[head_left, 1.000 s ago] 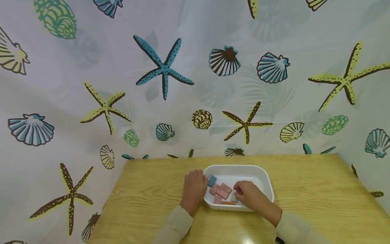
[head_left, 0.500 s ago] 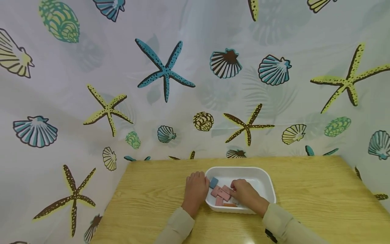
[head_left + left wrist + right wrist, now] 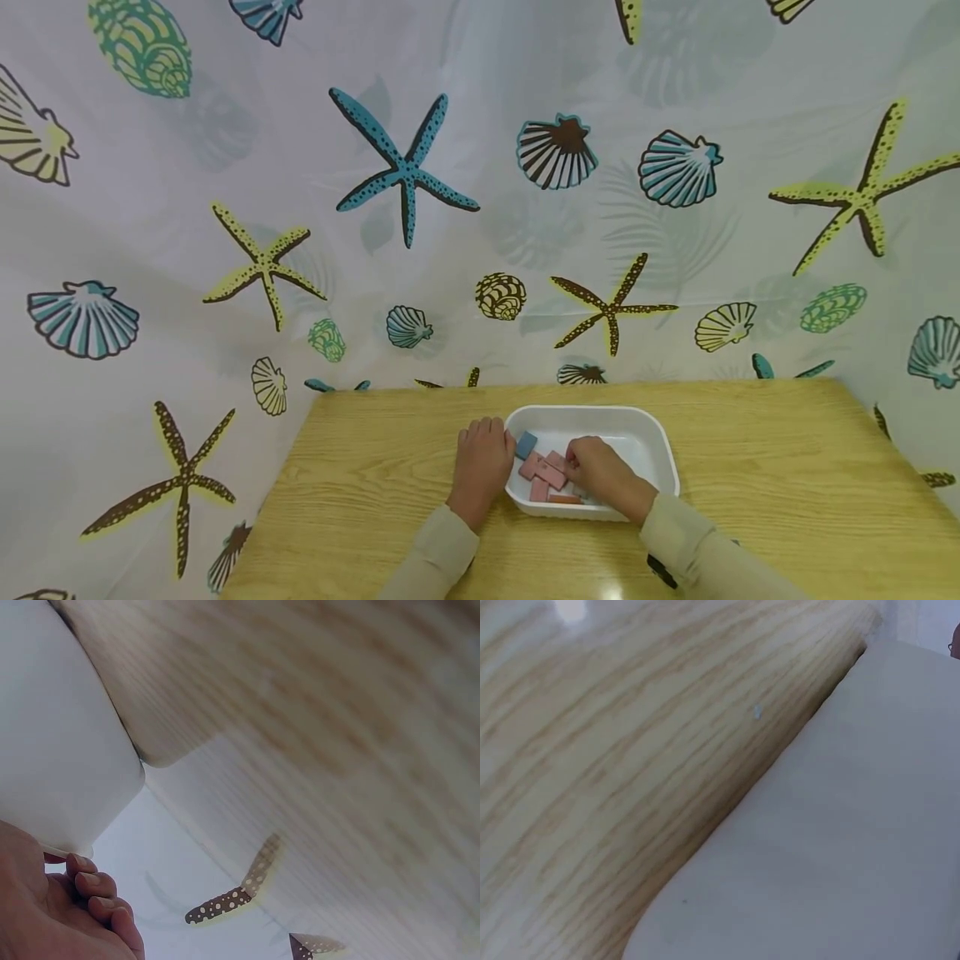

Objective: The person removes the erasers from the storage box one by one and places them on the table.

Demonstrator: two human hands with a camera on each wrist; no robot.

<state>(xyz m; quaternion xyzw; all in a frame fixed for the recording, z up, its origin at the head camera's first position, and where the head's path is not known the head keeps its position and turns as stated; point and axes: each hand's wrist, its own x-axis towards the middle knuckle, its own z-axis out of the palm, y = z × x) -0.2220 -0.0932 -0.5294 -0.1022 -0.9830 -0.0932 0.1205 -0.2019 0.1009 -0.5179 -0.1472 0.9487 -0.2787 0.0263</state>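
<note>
A white rectangular tray point(image 3: 651, 450) with rounded corners stands on the table. My left hand point(image 3: 482, 465) grips its left rim; in the left wrist view the fingers point(image 3: 97, 889) curl at the rim from outside. Reaching into the tray from the right, my right hand point(image 3: 603, 473) has its fingers bent down beside the pink pieces. Its fingertips are too hidden to show whether they pinch one. Several flat pink rectangular pieces point(image 3: 551, 476) lie overlapping in the left half. A blue piece point(image 3: 527, 444) is at the back left, an orange one point(image 3: 565, 499) along the front wall.
The light wood-grain table point(image 3: 375, 467) reaches to a white curtain point(image 3: 465, 225) printed with shells and starfish. In the right wrist view only the tray's outer wall point(image 3: 817, 825) and the tabletop take up most of the picture.
My right hand has shifted left and slightly back inside the tray, from above a whitish piece toward the pink ones. My left hand stays at the left rim.
</note>
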